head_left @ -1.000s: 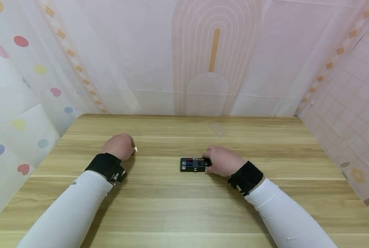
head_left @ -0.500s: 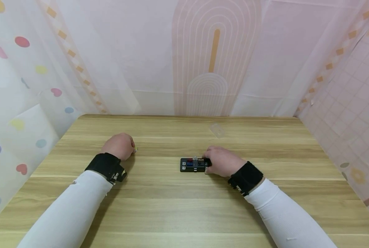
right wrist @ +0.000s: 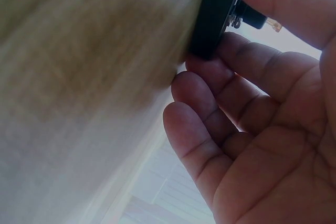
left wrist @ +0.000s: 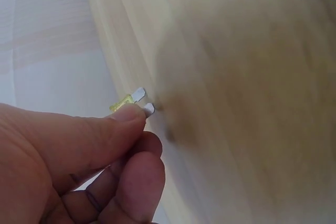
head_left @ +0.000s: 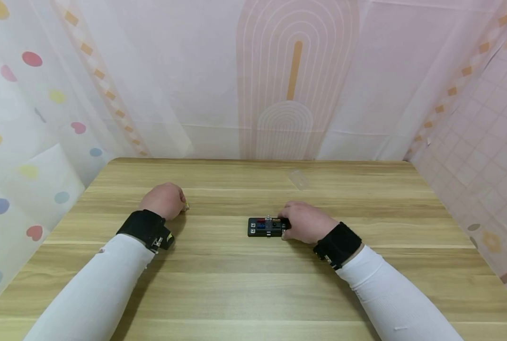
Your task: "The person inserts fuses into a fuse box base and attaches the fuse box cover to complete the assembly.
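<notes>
Two hands on a wooden bench, one at a fuse box, one pinching a fuse.

The bench [head_left: 244, 284] carries a black fuse box [head_left: 265, 226] near its middle, lying flat with red and blue fuses seated in it. The right hand [head_left: 305, 221] grasps the box's right end, thumb and curled fingers [right wrist: 220, 77] closed around it. The left hand [head_left: 164, 201] rests toward the left edge, well apart from the box, its thumb and fingers clenched on a small yellow fuse [left wrist: 131, 99] whose metal prongs stick out past the thumb tip. A clear lid [head_left: 297, 178] lies near the far edge.
</notes>
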